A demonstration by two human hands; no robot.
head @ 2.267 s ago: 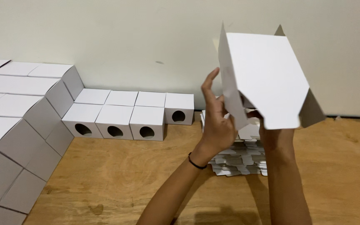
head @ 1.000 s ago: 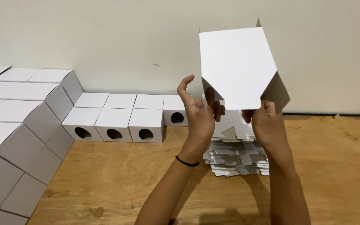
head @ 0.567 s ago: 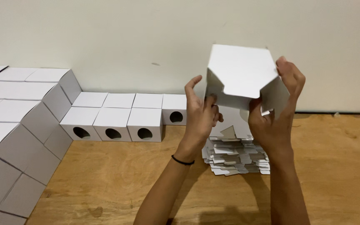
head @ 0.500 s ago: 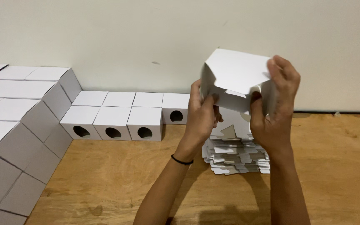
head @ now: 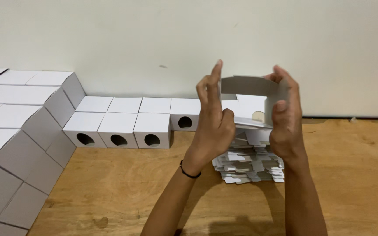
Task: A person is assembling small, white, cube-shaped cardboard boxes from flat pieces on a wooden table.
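Both my hands hold a half-folded white cardboard box [head: 249, 101] in the air above a wooden table [head: 110, 192]. My left hand [head: 213, 118] presses flat against the box's left side, fingers upright. My right hand [head: 285, 118] wraps the box's right side, with fingers over its top edge. The box is open toward me and a round cut-out shows inside it. Just below it lies a stack of flat white box blanks [head: 250, 159]. A thin black band sits on my left wrist.
Folded white boxes with round holes [head: 119, 129] stand in rows along the pale wall [head: 154, 39]. A taller stepped pile of white boxes [head: 14, 131] fills the left side. Bare wood lies to the right of the stack.
The flat white sheet that I held up high has been folded into a box shape and lowered. My hands have closed in on its two sides.
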